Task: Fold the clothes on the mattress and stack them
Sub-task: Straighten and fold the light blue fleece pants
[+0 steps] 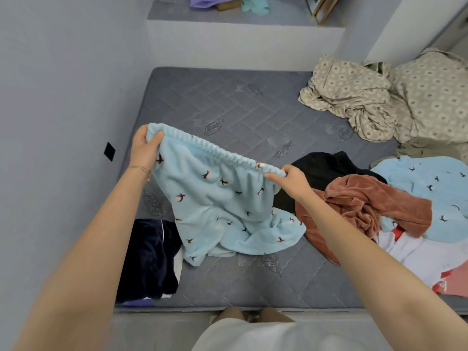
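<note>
I hold up light-blue fleece pants (pixel 217 198) with small bird prints by their elastic waistband. My left hand (pixel 144 148) grips the waistband's left end and my right hand (pixel 291 178) pinches its right end. The legs hang down and bunch on the grey mattress (pixel 228 102). A dark navy garment (pixel 149 257), folded, lies at the mattress's near-left corner. To the right sits a loose pile: a black garment (pixel 326 168), a rust-brown fleece piece (pixel 367 206), a matching light-blue bird-print top (pixel 428 183) and white and red clothes (pixel 415 257).
A crumpled beige patterned sheet (pixel 379 97) covers the mattress's far-right corner. A grey wall (pixel 63 97) runs along the left side. Behind the mattress a raised ledge (pixel 240 39) carries purple and mint cloth (pixel 228 2). The quilted middle and far left of the mattress show bare.
</note>
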`<state>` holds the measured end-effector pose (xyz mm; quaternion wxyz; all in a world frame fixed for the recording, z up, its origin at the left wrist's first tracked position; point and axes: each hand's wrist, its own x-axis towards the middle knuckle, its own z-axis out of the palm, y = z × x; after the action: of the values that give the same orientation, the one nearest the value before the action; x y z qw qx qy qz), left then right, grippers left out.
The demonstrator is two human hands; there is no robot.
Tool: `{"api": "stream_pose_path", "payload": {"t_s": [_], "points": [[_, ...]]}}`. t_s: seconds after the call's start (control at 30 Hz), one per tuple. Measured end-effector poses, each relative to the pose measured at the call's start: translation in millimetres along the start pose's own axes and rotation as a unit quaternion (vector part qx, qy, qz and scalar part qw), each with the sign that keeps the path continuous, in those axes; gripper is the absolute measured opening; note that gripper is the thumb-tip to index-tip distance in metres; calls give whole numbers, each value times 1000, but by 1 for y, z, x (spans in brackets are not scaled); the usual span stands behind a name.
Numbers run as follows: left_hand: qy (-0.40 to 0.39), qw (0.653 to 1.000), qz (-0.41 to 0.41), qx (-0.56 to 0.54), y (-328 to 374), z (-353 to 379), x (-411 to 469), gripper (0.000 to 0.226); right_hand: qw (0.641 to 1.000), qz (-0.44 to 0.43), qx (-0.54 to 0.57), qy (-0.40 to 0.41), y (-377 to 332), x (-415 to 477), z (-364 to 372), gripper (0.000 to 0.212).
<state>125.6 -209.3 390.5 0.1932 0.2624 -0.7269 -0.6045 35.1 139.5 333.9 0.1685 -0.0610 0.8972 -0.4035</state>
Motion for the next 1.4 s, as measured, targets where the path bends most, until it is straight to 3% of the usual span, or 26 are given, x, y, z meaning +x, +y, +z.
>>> {"api": "stream_pose_path", "payload": {"t_s": [0.07,0.2,0.4,0.5,0.67,0.83,0.97,1.03,1.17,1.3,1.4], "points": [[1,999,-5,39,-7,0,3,5,1000,10,16,3,-9,8,-10,45],[3,998,-11,55,-11,1,6,12,999,20,33,-11,-19,18,-17,44],[-15,998,33,43,3,4,10,17,990,42,99,-88,-24,21,-16,19],[-17,998,49,37,15,5,16,19,986,72,86,-123,-30,25,-24,24],[-23,998,44,36,34,8,29,26,968,140,-3,-208,-44,34,-43,51],[-39,998,42,38,36,6,35,14,958,112,59,-257,-51,34,-54,40],[-25,994,63,82,36,-1,43,7,955,101,203,-193,-56,36,-61,38],[-15,987,98,128,42,-4,46,16,959,77,232,-145,-63,39,-67,31],[-12,982,122,144,57,-3,52,14,981,-17,195,-5,-91,46,-78,15],[-7,985,138,105,63,0,56,25,985,-107,136,15,-115,51,-93,26],[4,986,146,80,70,0,59,28,978,-135,153,37,-126,51,-100,21]]}}
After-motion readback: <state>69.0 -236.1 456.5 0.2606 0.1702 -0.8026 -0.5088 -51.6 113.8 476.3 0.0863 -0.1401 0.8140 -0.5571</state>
